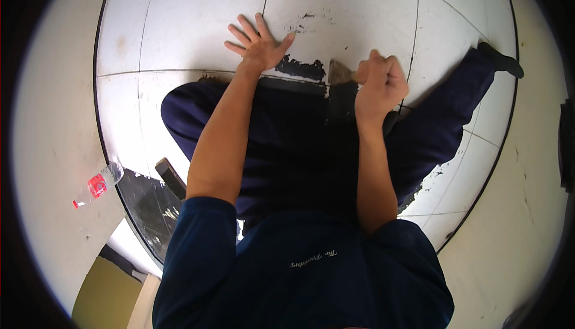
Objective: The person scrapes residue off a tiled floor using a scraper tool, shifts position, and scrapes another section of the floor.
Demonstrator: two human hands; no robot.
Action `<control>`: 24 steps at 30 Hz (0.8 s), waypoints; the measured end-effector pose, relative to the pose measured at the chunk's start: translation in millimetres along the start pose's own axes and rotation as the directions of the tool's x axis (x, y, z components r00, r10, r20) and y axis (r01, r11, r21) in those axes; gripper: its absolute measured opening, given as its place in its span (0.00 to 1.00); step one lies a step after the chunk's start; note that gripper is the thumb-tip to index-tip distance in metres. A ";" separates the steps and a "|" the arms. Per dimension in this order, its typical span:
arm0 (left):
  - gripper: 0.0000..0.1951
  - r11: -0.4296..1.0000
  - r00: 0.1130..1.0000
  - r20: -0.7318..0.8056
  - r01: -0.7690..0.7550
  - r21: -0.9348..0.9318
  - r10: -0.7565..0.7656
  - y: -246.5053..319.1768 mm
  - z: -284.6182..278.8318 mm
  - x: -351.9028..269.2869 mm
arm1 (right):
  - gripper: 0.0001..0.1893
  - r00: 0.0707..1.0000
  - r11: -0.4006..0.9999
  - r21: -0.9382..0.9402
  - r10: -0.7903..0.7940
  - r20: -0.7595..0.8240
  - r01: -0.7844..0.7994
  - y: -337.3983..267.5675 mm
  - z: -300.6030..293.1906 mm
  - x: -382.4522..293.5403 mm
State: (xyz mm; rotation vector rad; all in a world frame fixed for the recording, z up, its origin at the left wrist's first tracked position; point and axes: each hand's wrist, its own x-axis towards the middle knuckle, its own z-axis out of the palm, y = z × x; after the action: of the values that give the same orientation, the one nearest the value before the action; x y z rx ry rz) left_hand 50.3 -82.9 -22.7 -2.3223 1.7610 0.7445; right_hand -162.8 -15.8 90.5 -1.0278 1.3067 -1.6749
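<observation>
My left hand (259, 50) presses flat on the white tiled surface (197, 28), fingers spread and holding nothing. My right hand (381, 82) is closed around a putty knife (340, 72), its handle hidden in the fist. The wide, dirty blade points left against the surface. Just left of the blade lies a ragged black patch (302, 68), where the white layer is gone. More black surface shows below the blade, between it and my dark trousers. Small dark scuffs (309, 15) mark the white area above my left thumb.
Left of my left arm lies a dark bar-shaped block (170, 178), beside a larger black area (146, 203). A clear plastic bottle (98, 186) with a red label lies on its side at the surface's left edge. My legs are folded across the surface.
</observation>
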 end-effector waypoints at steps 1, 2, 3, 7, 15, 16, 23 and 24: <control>0.62 1.000 1.000 -0.014 -0.010 0.000 0.010 -2.4 1.1 -1.2 | 0.23 0.999 0.999 0.051 0.007 -0.040 -0.005 -15.8 4.4 2.3; 0.62 1.000 0.999 -0.036 -0.025 -0.003 0.025 -2.1 -0.1 0.9 | 0.23 0.997 0.994 0.105 0.005 -0.080 0.003 -26.1 8.1 7.1; 0.62 1.000 0.999 -0.035 -0.022 -0.004 0.022 -2.9 -0.1 0.3 | 0.23 0.997 0.995 0.105 0.007 -0.077 0.001 -31.4 6.8 7.0; 0.62 1.000 1.000 -0.022 -0.019 -0.013 0.019 0.2 -2.8 -1.9 | 0.22 0.997 0.997 0.024 -0.070 -0.024 0.071 -9.2 -2.1 -1.1; 0.63 1.000 0.999 -0.038 -0.015 -0.013 0.014 -6.5 1.7 -2.2 | 0.24 0.996 0.963 0.258 -0.075 -0.046 0.084 -56.2 7.9 7.0; 0.63 1.000 0.999 -0.030 -0.015 -0.013 0.015 -5.0 0.3 -1.5 | 0.24 0.995 0.958 0.273 -0.079 -0.061 0.093 -61.4 7.7 7.9; 0.63 1.000 1.000 -0.013 -0.023 -0.013 0.023 -0.7 3.3 -0.3 | 0.23 0.998 0.995 -0.084 -0.065 -0.023 0.063 14.6 -8.5 6.5; 0.63 1.000 1.000 -0.011 -0.021 -0.011 0.021 -3.3 3.6 -0.1 | 0.23 0.998 0.995 -0.083 -0.061 -0.023 0.059 7.9 -9.8 10.9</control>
State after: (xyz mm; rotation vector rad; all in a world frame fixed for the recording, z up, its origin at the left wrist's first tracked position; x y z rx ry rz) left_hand 52.2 -80.4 -26.4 -2.3231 1.7928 0.7471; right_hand -175.3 -23.7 82.8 -1.1071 1.3834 -1.6957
